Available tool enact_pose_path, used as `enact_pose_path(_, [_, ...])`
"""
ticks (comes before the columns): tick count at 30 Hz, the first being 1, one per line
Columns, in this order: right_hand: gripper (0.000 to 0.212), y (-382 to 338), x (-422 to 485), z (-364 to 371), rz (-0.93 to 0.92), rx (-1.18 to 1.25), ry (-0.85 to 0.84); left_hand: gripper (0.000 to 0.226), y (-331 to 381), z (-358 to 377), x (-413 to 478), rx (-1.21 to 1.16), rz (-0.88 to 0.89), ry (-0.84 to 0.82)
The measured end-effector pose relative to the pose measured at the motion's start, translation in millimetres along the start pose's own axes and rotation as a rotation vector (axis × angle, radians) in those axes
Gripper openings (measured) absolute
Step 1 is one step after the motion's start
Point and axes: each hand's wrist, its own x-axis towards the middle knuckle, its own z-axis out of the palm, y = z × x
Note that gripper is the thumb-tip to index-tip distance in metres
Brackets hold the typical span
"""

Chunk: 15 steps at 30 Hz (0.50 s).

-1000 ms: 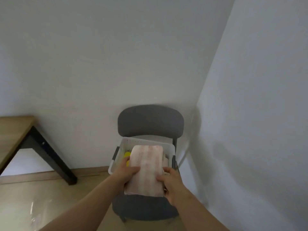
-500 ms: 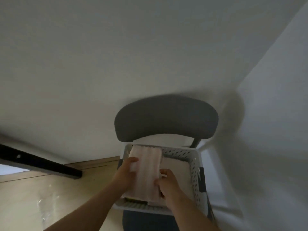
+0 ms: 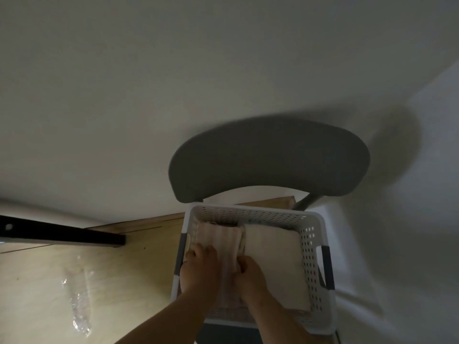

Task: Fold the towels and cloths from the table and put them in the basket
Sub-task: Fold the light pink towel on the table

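The striped folded towel [image 3: 221, 239] lies in the left half of the basket [image 3: 309, 256], beside a cream folded towel [image 3: 270, 259]. The left hand [image 3: 198, 271] and right hand [image 3: 250, 274] grip its edges, fingers curled round them. Release is outstanding, and any cloths left on the bench are out of view.

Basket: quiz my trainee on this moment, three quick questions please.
1. True or false: the basket is empty.
2. Which towel do the left hand and right hand hold? A: striped towel. B: cream towel.
3. Fill in: inside the basket, the cream towel lies to the ___ of the striped towel.

Key:
1. False, towels lie in it.
2. A.
3. Right.
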Motion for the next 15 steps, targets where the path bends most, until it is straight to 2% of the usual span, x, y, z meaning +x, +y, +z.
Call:
enact_pose_path(3, [0.025, 5, 1, 1, 0.0, -0.044, 0.09, 0.041, 1, 6, 6, -0.075, 0.002, -0.018])
enact_pose_path(5, [0.019, 7, 3, -5, 0.054, -0.007, 0.11, 0.047, -1, 14, 12, -0.162, 0.044, -0.111])
enact_pose_path(7, [0.021, 11, 4, -8, 0.117, 0.051, 0.093, 0.071, 3, 21, 17, -0.078, 0.149, -0.237])
enact_pose_path(9, [0.024, 15, 4, -7, 0.165, 0.093, 0.058, 0.086, 5, 30, 23, -0.018, 0.169, -0.27])
enact_pose_path(12, [0.018, 18, 2, -7, 0.185, 0.134, 0.041, 0.088, 1, 41, 28, 0.042, 0.187, -0.242])
enact_pose_path(15, [0.018, 15, 1, -9, 0.199, 0.219, 0.031, 0.088, 0, 46, 27, 0.069, 0.214, -0.284])
